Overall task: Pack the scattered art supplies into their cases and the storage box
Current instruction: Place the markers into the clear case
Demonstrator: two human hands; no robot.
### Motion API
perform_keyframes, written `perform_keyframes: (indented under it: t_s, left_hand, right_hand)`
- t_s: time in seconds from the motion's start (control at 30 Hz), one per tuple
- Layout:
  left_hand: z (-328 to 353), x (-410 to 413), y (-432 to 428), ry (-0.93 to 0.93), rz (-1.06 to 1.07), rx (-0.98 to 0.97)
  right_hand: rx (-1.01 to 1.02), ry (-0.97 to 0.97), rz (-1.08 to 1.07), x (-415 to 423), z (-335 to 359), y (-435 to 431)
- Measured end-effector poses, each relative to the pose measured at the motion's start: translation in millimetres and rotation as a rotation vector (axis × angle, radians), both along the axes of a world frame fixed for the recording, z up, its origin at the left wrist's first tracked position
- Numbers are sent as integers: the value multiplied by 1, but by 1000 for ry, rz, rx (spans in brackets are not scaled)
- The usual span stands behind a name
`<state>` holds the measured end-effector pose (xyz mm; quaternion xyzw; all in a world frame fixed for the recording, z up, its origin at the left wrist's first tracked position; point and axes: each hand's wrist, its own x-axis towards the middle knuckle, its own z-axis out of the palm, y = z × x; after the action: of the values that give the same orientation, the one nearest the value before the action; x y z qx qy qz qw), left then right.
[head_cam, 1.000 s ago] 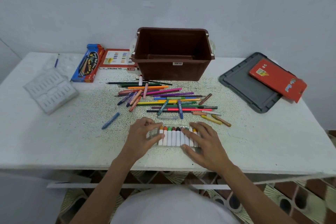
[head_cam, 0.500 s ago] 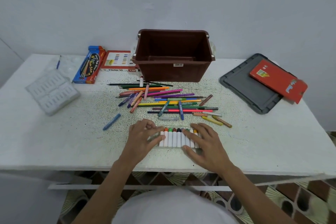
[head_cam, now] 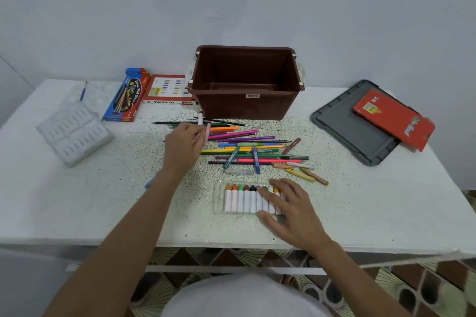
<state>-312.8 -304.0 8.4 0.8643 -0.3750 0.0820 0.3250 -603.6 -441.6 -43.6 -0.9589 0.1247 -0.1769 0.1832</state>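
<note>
A pile of loose coloured pencils and crayons lies in the middle of the white table, in front of an empty brown storage box. My left hand is stretched over the pile's left end, fingertips beside a pink crayon, and I see nothing gripped. A clear tray of white-bodied crayons sits near the front edge. My right hand lies flat on the tray's right end with its thumb at the near side, hiding the last few crayons.
At the back left are a blue pencil box and an oil pastels box. A white moulded insert lies at far left. On the right, a red case rests on the grey lid. One blue crayon lies by my left forearm.
My left hand has left the crayon tray and moved up and left to the pile's left end. My right hand stays on the tray's right end.
</note>
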Motion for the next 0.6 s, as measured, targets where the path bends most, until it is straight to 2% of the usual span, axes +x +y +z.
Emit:
perform_keyframes:
  t_s: [0.17,0.27,0.4,0.6]
  left_hand:
    - [8,37,-28,68,70,468]
    - [13,44,-38,13,72,553]
    - [13,50,-41,42,102,477]
    - [18,44,-34,285,298,26]
  right_hand:
    - [-5,-5,-4,-1,-1,1]
    - [-11,2,-10,0,-1,0]
    - [-8,14,-16,0,-1,1]
    - [-3,19,-13,0,0,1]
